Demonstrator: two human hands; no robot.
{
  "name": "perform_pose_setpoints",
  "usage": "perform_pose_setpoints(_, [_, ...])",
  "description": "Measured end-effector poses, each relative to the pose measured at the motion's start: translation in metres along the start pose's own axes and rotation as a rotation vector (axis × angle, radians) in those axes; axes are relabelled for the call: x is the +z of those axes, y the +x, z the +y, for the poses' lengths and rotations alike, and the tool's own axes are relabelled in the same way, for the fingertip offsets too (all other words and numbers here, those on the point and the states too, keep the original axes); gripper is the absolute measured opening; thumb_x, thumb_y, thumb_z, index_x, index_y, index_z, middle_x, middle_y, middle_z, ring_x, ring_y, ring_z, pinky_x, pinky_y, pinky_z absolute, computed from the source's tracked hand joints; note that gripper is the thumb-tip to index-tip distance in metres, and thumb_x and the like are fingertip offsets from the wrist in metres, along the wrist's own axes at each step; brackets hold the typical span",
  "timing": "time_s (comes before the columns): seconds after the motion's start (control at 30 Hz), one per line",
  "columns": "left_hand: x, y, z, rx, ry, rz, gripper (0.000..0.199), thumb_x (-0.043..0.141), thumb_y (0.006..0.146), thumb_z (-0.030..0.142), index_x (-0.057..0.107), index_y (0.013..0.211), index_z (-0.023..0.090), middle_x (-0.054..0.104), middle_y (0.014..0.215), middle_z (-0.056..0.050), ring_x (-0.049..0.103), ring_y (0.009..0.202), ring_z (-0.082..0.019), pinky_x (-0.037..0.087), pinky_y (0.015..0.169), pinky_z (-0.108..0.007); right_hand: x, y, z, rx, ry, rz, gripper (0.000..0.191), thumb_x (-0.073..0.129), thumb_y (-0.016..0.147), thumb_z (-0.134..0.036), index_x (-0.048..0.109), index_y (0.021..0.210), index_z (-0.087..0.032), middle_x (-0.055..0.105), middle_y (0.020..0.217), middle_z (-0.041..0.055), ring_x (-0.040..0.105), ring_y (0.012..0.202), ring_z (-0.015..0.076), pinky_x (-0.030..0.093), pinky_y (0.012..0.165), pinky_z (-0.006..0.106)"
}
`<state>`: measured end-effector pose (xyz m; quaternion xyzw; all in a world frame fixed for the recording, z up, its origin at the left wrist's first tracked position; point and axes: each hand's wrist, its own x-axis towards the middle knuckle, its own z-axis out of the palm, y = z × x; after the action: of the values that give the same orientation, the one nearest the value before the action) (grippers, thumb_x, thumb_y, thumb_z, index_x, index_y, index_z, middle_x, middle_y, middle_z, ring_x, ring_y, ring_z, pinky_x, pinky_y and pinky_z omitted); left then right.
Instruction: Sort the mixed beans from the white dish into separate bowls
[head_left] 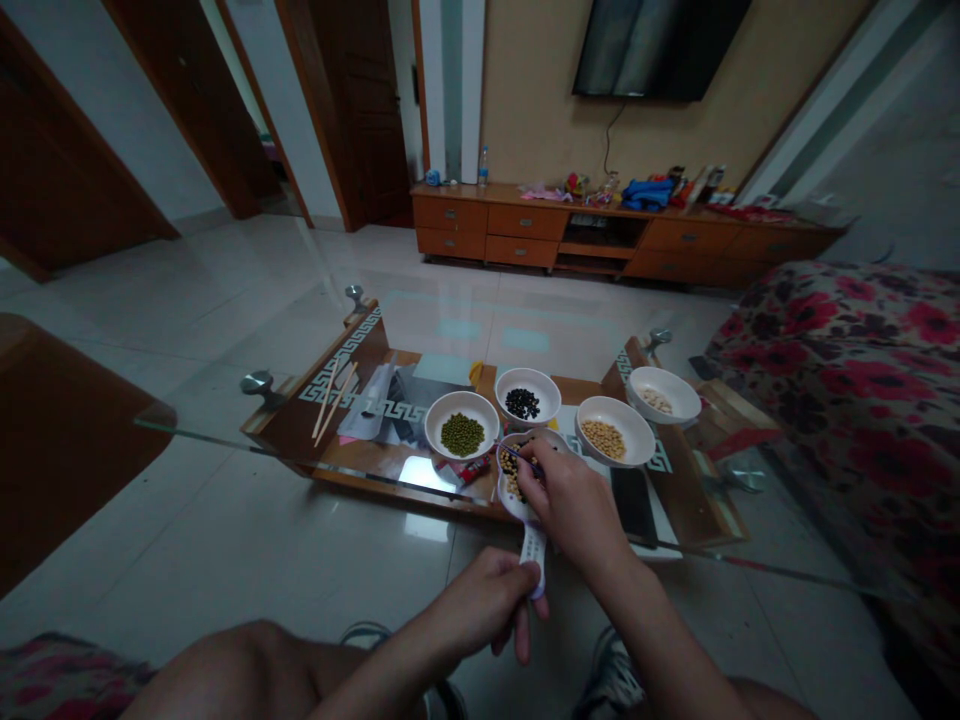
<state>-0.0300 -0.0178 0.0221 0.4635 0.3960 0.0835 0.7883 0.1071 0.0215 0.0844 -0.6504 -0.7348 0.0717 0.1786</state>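
My left hand (pixel 504 597) grips the handle of a white handled dish (pixel 533 552), which reaches over the near edge of the glass table. Black and yellowish beans (pixel 512 472) lie mixed in the dish. Over it, the fingers of my right hand (pixel 574 500) are pinched around a thin dark purple tool (pixel 523 459); its exact kind is unclear. Part of the dish is hidden by this hand. Around the dish stand white bowls: one with green beans (pixel 463 434), another with black beans (pixel 523 404), a third with yellow soybeans (pixel 604 439) and one with pale beans (pixel 657 401).
Chopsticks (pixel 334 405) lie at the left on the glass table (pixel 225 400). A dark phone-like slab (pixel 634 507) is to the right of my right hand. Papers and a red packet (pixel 474 470) show near the bowls. A wooden cabinet (pixel 525 222) stands against the far wall.
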Motion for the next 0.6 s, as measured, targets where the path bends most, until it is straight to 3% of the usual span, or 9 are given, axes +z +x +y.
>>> perform_pose_setpoints(0.3, [0.0, -0.001, 0.001, 0.021, -0.005, -0.009, 0.047, 0.036, 0.08, 0.057, 0.056, 0.072, 0.015, 0.05, 0.038, 0.002, 0.032, 0.027, -0.009, 0.021, 0.034, -0.022, 0.002, 0.001, -0.005, 0.014, -0.024, -0.03, 0.021, 0.039, 0.093, -0.034, 0.057, 0.1, -0.025, 0.069, 0.087, 0.0026, 0.063, 0.075, 0.0179, 0.032, 0.058, 0.027])
perform_pose_setpoints(0.6, [-0.001, 0.001, -0.002, 0.013, -0.013, 0.0, 0.05, 0.037, 0.079, 0.059, 0.057, 0.073, 0.014, 0.051, 0.039, 0.001, 0.035, 0.028, -0.008, 0.022, 0.036, -0.021, -0.005, -0.006, 0.011, 0.081, -0.041, -0.023, 0.022, 0.04, 0.091, -0.034, 0.058, 0.098, -0.024, 0.07, 0.082, 0.0035, 0.064, 0.069, 0.0169, 0.033, 0.055, 0.026])
